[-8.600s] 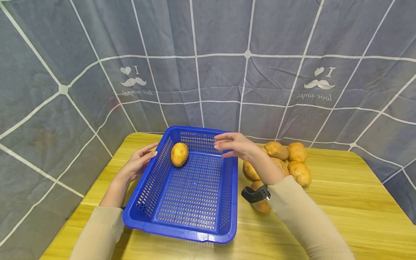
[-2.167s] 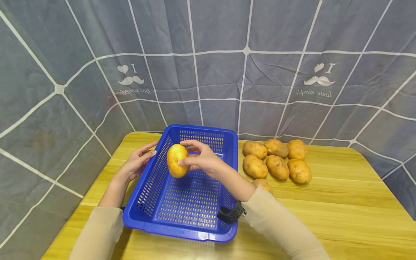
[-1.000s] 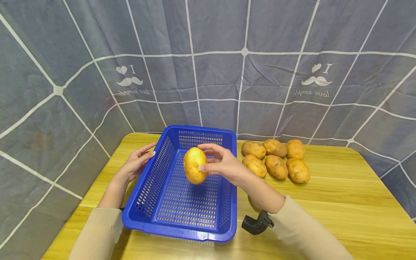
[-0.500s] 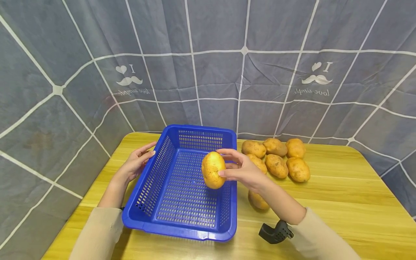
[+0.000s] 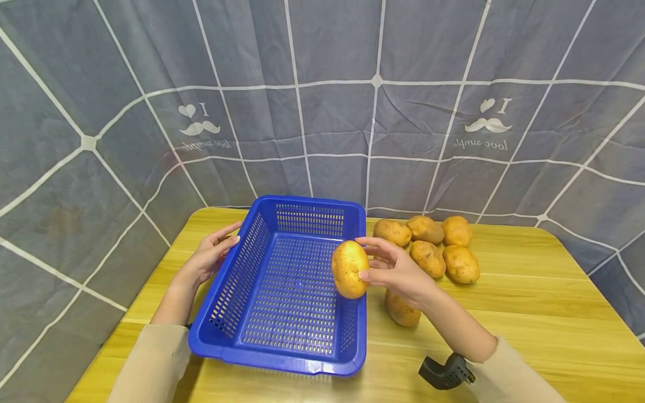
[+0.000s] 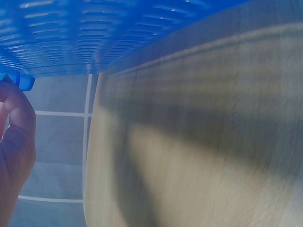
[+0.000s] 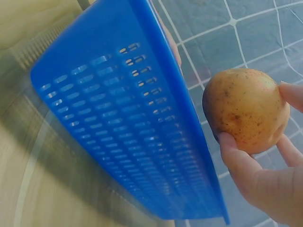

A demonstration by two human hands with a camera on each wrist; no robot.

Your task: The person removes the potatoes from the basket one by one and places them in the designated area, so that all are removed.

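Note:
My right hand (image 5: 398, 271) pinches a yellow potato (image 5: 350, 270) between thumb and fingers, over the right rim of a blue plastic basket (image 5: 297, 366). In the right wrist view the potato (image 7: 246, 111) is up beside the basket's slotted wall (image 7: 118, 113), thumb on one side and fingers on the other. At the basket's left rim, my left hand (image 5: 209, 254) grips the edge. Only part of that hand (image 6: 16, 137) shows in the left wrist view, bent up to the rim. Bare slotted floor shows inside the basket.
Several potatoes (image 5: 428, 258) lie in a group on the wooden table (image 5: 529, 313) right of the basket. A single potato (image 5: 402, 309) sits nearer, below the right hand. Behind hangs a grey curtain (image 5: 332, 123) with white lines.
Earlier a potato lay in the basket's far left part. My right hand took hold of it, lifted it and carried it right to the right rim. The left hand stays at the left rim.

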